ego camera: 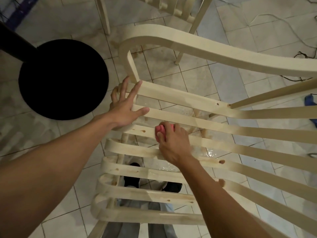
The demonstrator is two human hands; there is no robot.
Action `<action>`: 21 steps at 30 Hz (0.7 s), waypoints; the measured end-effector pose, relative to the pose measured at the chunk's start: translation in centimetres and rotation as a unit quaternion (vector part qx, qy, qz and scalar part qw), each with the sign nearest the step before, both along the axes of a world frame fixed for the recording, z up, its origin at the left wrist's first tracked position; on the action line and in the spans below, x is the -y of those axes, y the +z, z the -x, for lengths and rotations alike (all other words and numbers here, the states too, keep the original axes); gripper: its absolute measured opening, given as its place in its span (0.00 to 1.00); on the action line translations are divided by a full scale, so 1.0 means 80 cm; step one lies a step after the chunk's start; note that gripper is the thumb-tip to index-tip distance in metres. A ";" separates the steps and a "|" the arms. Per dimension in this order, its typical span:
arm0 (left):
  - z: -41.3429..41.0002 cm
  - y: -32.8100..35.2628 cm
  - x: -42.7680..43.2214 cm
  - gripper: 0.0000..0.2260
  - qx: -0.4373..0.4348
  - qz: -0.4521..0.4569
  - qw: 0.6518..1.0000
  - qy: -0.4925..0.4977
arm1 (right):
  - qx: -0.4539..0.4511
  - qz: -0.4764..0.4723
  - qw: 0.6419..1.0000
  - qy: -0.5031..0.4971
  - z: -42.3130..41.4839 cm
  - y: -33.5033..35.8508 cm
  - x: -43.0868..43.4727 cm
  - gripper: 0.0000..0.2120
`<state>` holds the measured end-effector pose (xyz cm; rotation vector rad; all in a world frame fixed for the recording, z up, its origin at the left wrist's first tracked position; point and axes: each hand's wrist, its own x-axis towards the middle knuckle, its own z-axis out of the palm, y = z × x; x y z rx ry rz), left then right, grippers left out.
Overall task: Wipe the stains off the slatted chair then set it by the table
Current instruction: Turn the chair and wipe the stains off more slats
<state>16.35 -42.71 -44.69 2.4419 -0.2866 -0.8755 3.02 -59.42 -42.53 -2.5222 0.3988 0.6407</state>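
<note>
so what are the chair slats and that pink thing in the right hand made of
Chair slats: likely pale unfinished wood, with knots and grain visible. Pink thing: looks like a soft sponge or cloth, squeezed in the right hand; mostly hidden, so uncertain.

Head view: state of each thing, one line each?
slatted chair: tipped, brown stains on slats
pink cloth: bunched, pressed on a slat
right hand: clutching the cloth
left hand: open, flat on slats
floor tiles: wet patches
</note>
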 end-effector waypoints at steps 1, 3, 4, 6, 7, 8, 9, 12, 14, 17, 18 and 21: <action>-0.001 -0.001 0.000 0.42 0.001 0.002 1.000 0.001 | 0.003 -0.008 1.000 0.005 -0.006 0.001 -0.015 0.14; 0.000 -0.001 0.000 0.42 0.004 0.004 1.000 0.003 | 0.013 -0.022 1.000 0.013 -0.017 0.002 -0.044 0.15; 0.000 -0.001 0.000 0.41 0.006 0.007 1.000 0.003 | 0.016 -0.027 0.999 0.011 -0.021 0.003 -0.056 0.16; 0.002 -0.003 -0.002 0.40 0.005 0.014 1.000 0.006 | 0.017 -0.036 0.999 0.005 -0.022 0.004 -0.067 0.16; 0.003 -0.002 -0.003 0.39 0.000 0.020 1.000 0.009 | 0.020 -0.039 0.999 0.006 -0.020 0.004 -0.065 0.16; 0.003 -0.002 -0.005 0.37 -0.003 0.032 0.999 0.017 | 0.022 -0.041 0.999 0.012 -0.016 0.005 -0.060 0.16; 0.003 -0.003 -0.007 0.36 -0.002 0.048 0.998 0.031 | 0.022 -0.040 0.999 0.018 -0.013 0.007 -0.052 0.16; 0.012 0.000 -0.018 0.29 -0.007 0.118 0.980 0.159 | 0.002 -0.021 1.000 0.020 -0.003 0.008 -0.020 0.16; 0.029 -0.001 -0.035 0.24 -0.080 0.150 0.948 0.268 | -0.002 -0.013 1.000 0.017 0.002 0.008 -0.007 0.16; 0.056 0.000 -0.052 0.25 -0.207 0.182 0.890 0.364 | 0.005 -0.016 1.000 0.019 -0.001 0.006 -0.010 0.15; 0.060 0.001 -0.052 0.26 -0.224 0.196 0.878 0.374 | 0.008 -0.016 1.000 0.019 -0.004 0.006 -0.016 0.15; 0.058 0.006 -0.044 0.30 -0.246 0.215 0.865 0.380 | 0.019 -0.022 0.999 0.027 -0.016 0.005 -0.043 0.15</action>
